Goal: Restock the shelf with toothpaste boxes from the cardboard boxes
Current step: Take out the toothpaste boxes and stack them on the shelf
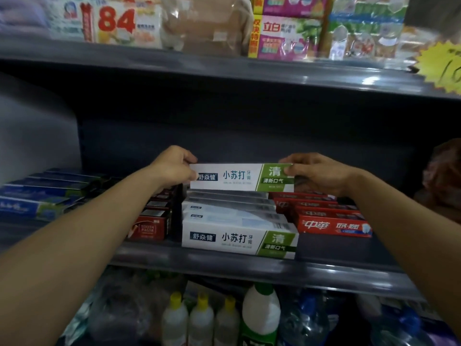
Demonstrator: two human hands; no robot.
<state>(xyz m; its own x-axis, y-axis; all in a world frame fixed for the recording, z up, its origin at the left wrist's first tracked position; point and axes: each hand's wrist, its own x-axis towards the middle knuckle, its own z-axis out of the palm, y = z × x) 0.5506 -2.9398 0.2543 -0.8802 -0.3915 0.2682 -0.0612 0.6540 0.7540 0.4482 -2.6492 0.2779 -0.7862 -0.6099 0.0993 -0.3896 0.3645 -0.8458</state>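
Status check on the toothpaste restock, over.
Left hand and right hand pinch the ends of a white-green toothpaste box. Held level above the matching stack. Nothing blocking.

Grey shelf (pixel 324 248) with rowed toothpaste boxes (pixel 239 238).

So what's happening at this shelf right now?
A person is stocking toothpaste. Both hands hold one white-and-green toothpaste box by its ends, the left hand pinching the white end and the right hand the green end. The box is held level above the back of a row of matching white-and-green boxes on the middle shelf. Red toothpaste boxes lie to the right of that row, and blue ones to the far left.
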